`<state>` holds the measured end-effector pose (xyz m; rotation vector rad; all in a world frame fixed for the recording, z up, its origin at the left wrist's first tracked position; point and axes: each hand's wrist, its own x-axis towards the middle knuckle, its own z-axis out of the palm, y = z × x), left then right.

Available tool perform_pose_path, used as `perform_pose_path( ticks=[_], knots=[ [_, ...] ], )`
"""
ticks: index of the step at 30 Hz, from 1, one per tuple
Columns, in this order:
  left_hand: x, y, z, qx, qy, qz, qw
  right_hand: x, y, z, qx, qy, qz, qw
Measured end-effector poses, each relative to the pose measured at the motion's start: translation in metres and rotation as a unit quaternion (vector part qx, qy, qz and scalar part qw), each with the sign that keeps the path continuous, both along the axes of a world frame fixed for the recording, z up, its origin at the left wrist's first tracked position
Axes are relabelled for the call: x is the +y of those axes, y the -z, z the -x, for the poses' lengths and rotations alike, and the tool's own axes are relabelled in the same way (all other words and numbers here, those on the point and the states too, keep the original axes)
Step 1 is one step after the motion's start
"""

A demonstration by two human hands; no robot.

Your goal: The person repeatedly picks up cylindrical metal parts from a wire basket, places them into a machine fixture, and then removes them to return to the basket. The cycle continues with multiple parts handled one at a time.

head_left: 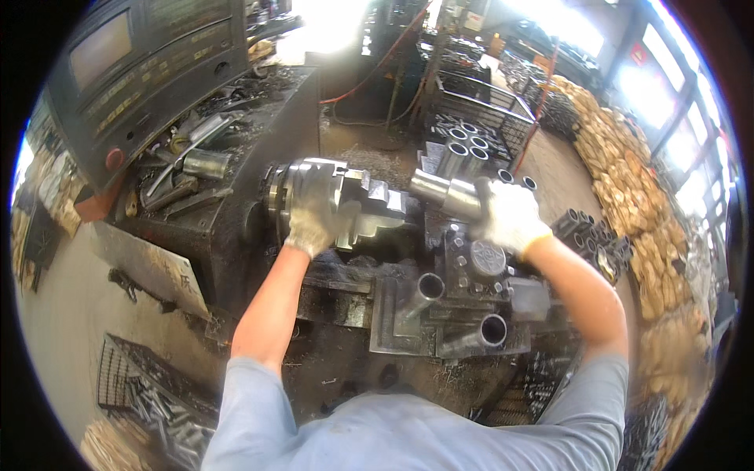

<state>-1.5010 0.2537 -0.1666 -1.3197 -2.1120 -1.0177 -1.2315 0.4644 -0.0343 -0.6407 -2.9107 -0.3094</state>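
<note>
Grips a steel tube (pixel 449 194) in the gloved right hand (pixel 510 216), closed around its right end with the back of the hand uppermost. Lies leftward from that grip, sticking out toward the chuck (pixel 334 177); runs roughly sideways along its long axis, sloping so as to bring the free left end a little higher in view. Hangs beyond the bolted tool block (pixel 487 259), between both hands, much nearer the right one, with the free end near the stepped jaws of the chuck yet apart from them in this view. Reaches with the gloved left hand (pixel 316 226) to the near side of the chuck, well apart from the tube; cannot tell, through the blur there, whether spread over the metal or curled onto it. Extends the right forearm (pixel 577 275) up and leftward from an elbow bent outward; slants the left forearm (pixel 271 314) up and slightly rightward, straighter. Has both hands farther out than a standing tube (pixel 416 302) set on the near side of the machine.
</note>
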Motion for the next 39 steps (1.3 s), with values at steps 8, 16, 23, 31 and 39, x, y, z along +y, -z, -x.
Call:
perform_pose_path(
  ticks=[8,16,23,31,39],
  knots=[
    [-0.092,0.096,-0.198,-0.735,0.155,-0.083,0.655,-0.172,0.16,-0.063,0.053,0.036,0.775,0.629],
    [-0.086,0.15,-0.21,-0.872,0.072,-0.175,0.451,-0.168,0.301,-0.108,0.063,0.05,0.707,0.702],
    [-0.115,0.161,-0.203,-0.893,0.153,-0.243,0.346,-0.157,0.263,-0.139,-0.098,0.066,0.706,0.698],
    [-0.11,0.121,-0.238,-0.867,0.16,0.073,0.467,-0.11,0.16,-0.238,0.227,0.053,0.58,0.781],
    [-0.04,0.177,-0.231,-0.751,0.395,0.189,0.494,-0.076,0.18,-0.21,0.269,-0.001,0.678,0.684]
  ],
)
